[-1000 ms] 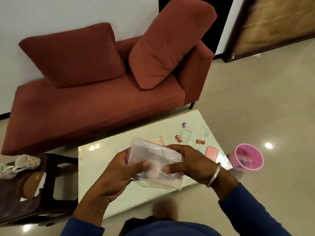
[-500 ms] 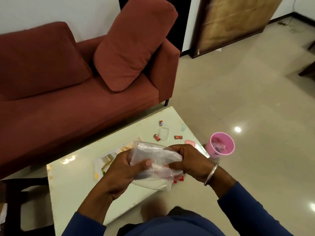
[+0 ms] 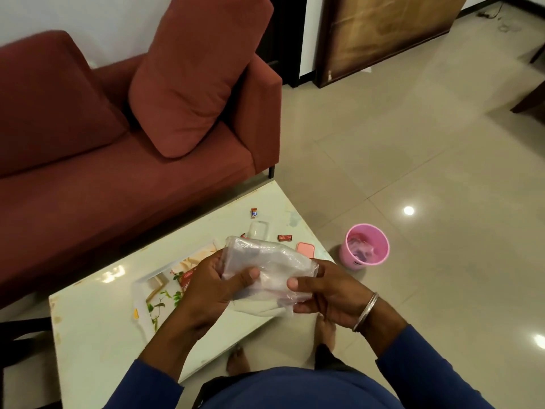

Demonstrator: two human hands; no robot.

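A crumpled clear plastic bag (image 3: pixel 267 268) is held in front of me above the low white table (image 3: pixel 97 326). My left hand (image 3: pixel 211 286) grips its left side, thumb on top of the plastic. My right hand (image 3: pixel 327 292), with a metal bangle on the wrist, holds the right edge, thumb pressed on the plastic and fingers curled beneath. What the bag contains cannot be made out.
On the table lie small red candy wrappers (image 3: pixel 284 237), a clear lid (image 3: pixel 259 228), a pink case (image 3: pixel 305 249) and a floral sheet (image 3: pixel 159 293). A pink bin (image 3: pixel 365 245) stands on the tiled floor to the right. A red sofa (image 3: pixel 118 172) sits behind the table.
The view has swung right, so the sofa and table shifted left and the side table with cups left the frame. Both hands kept hold of the bag, and the right hand has turned palm-up.
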